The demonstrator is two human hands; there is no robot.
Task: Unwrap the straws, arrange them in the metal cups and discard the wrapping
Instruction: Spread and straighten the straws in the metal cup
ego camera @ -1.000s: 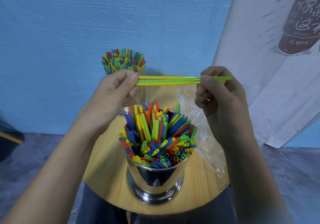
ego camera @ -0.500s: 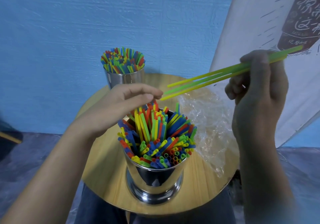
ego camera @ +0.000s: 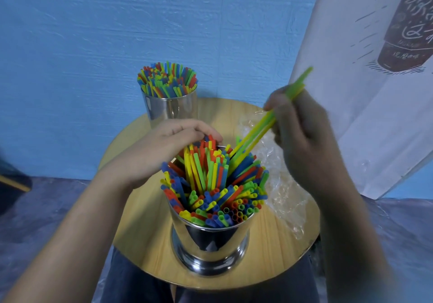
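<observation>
Yellow and green straws (ego camera: 255, 134), a few together, slant down from the right hand (ego camera: 302, 138), which pinches them near their upper part. Their lower ends reach the far rim of the near metal cup (ego camera: 210, 244), which stands by the near edge of the round wooden table (ego camera: 140, 220) and is already packed with coloured straws (ego camera: 210, 185).

The left hand (ego camera: 168, 148) lies on the far left of that bundle with its fingers bent over the tops. Whether they pinch any straws or only push them aside, I cannot tell. The hands are apart.

The step looks like loading the cup. Next, the slanted few need a gap to slide into upright without springing others out.

A second full cup (ego camera: 171, 108) stands at the far edge. Clear wrapping (ego camera: 281, 190) lies crumpled along the right edge, not yet discarded.

The right hand is dark and blurred, so its fingertips are hard to read, and the slanted straws' lower tips vanish among the rest.
</observation>
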